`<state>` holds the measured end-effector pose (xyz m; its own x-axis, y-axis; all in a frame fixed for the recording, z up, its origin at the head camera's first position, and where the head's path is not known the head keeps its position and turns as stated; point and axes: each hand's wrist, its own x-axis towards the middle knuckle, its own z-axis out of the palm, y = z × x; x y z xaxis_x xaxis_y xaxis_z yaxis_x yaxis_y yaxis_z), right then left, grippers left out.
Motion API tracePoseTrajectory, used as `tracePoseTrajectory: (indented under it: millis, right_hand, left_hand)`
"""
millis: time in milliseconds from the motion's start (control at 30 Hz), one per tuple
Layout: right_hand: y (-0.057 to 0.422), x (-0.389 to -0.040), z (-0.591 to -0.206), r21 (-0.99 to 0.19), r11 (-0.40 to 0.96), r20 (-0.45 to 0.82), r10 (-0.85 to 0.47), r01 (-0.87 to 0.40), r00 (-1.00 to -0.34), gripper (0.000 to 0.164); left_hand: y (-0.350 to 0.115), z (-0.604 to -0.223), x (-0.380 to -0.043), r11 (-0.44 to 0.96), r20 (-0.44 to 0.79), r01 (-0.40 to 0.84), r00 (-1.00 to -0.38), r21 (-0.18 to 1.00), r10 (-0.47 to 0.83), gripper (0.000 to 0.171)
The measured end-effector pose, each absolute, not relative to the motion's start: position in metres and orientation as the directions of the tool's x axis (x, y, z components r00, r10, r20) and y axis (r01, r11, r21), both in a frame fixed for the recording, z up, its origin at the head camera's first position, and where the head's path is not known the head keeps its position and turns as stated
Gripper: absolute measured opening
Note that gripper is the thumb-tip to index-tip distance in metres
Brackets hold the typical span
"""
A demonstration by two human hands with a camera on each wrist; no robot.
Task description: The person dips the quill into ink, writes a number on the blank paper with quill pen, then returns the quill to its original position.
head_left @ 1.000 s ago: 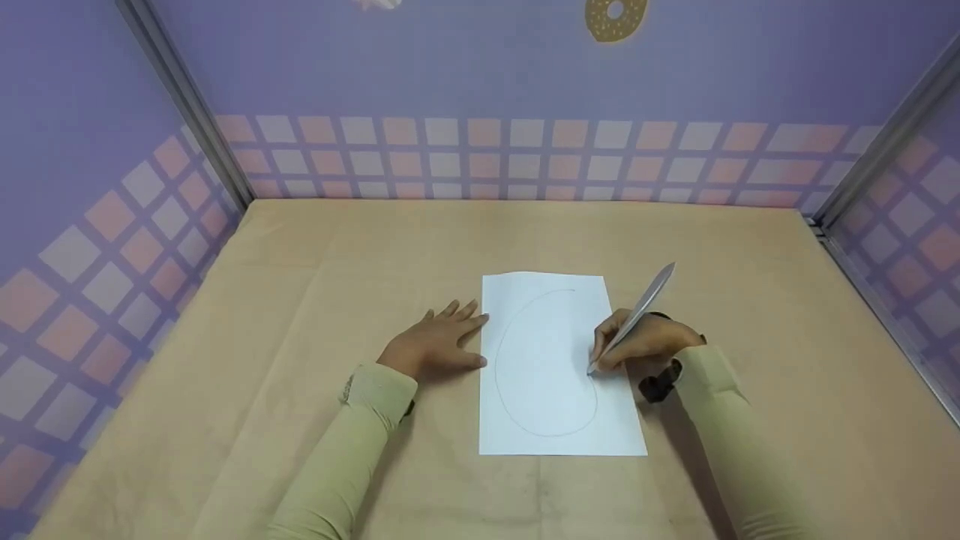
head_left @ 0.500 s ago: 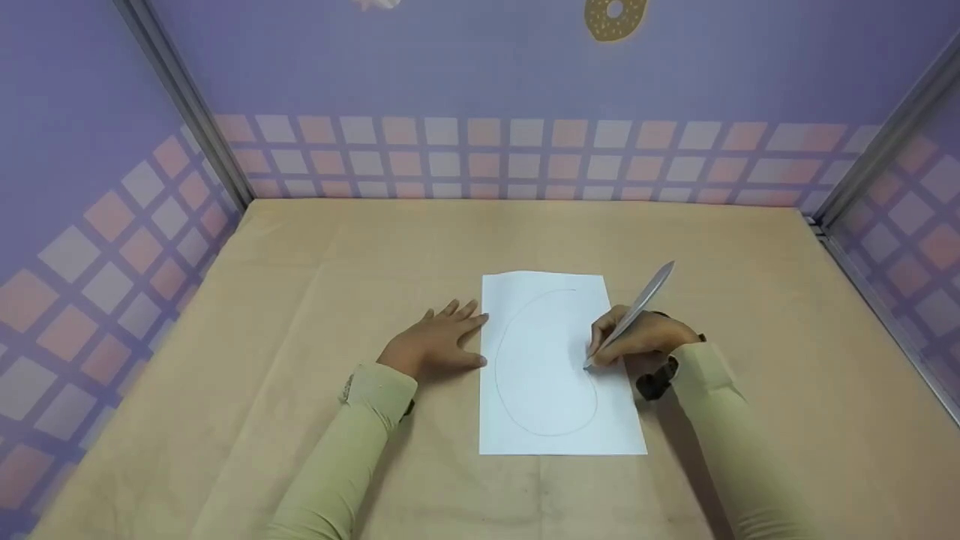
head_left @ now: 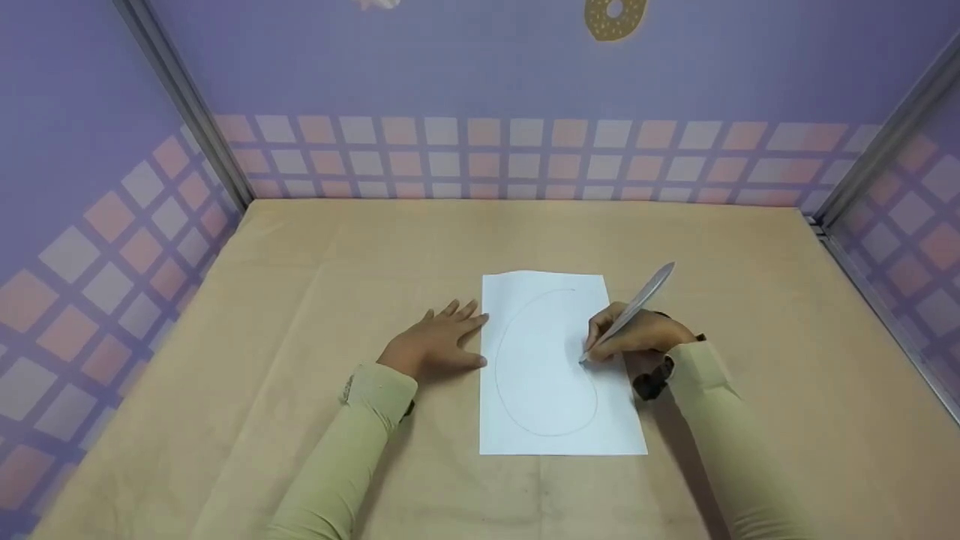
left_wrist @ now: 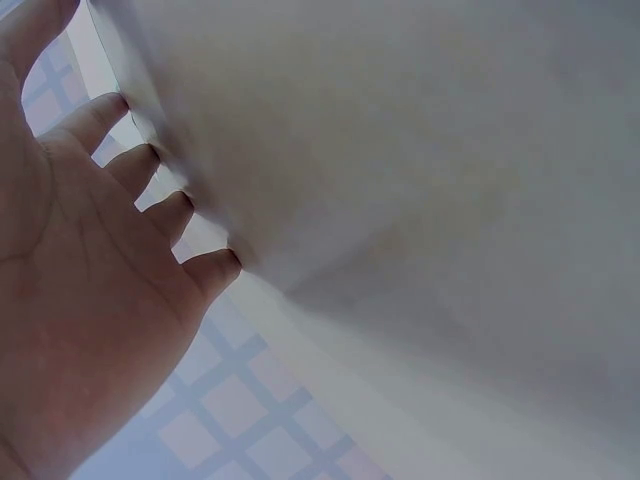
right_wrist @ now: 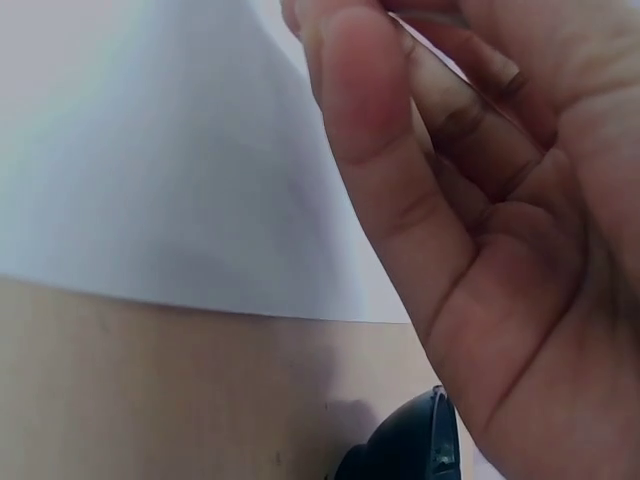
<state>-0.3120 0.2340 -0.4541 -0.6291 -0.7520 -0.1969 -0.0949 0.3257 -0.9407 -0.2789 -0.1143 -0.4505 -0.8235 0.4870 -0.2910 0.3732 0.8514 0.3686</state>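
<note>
A white sheet of paper (head_left: 544, 337) lies on the table and bears a thin curved line, an open oval with an inward bend on its right side. My right hand (head_left: 637, 331) pinches a silver pen (head_left: 637, 300) near its lower end, the tip at the paper right of the middle, where the line ends. In the right wrist view the thumb (right_wrist: 370, 90) and curled fingers show beside the paper; the pen is hidden there. My left hand (head_left: 435, 341) rests spread at the sheet's left edge, thumb and a fingertip right at the border. The left wrist view shows its palm (left_wrist: 95, 260) and straight fingers.
A tan cloth covers the table (head_left: 360, 255). Purple walls with pink and white squares (head_left: 484, 161) stand at the back and sides, with metal posts (head_left: 191, 105) in the corners. A dark wrist device (head_left: 652, 381) sits beneath the right wrist.
My right hand and the pen have moved slightly up and left over the paper, and the line's end has followed the tip. The left hand has stayed in place.
</note>
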Motion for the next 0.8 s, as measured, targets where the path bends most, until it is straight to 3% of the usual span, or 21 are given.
tracePoseTrajectory:
  millis: [233,800]
  right_hand:
    - [0.2295,-0.311,-0.454,-0.925,0.354,-0.183,-0.729,-0.135,-0.659,0.009]
    - [0.2257,-0.3119,-0.4571,-0.912,0.387,-0.193,-0.694,-0.134,-0.694,0.015]
  left_hand:
    - [-0.1148,-0.4497,-0.2799,0.851,-0.299,0.375,-0.819,0.367,0.49,0.077]
    - [-0.1148,-0.4511,-0.2809,0.854,-0.296,0.374,-0.823,0.363,0.486,0.078]
